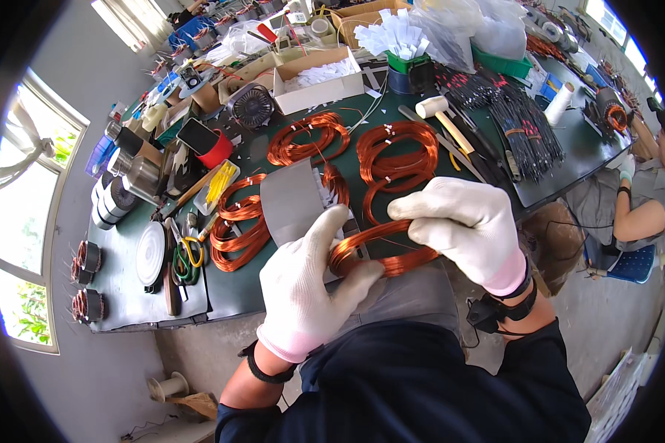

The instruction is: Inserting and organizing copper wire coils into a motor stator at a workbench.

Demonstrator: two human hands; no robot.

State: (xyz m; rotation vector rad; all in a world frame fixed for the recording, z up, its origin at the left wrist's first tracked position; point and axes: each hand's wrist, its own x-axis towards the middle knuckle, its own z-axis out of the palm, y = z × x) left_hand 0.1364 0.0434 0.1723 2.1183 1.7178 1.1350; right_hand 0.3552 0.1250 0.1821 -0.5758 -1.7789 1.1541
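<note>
2 gloved hands, left (303, 284) and right (469, 225), clamped on 1 copper coil (380, 251); 4 coils on table (229, 284).

Bench ahead crowded: copper wire coils (391, 159), mallet (443, 118), scissors (187, 255) block reach; open room below bench edge (229, 308).

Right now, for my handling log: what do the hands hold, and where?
A copper wire coil: left hand grips its left end, right hand its right side.
</note>
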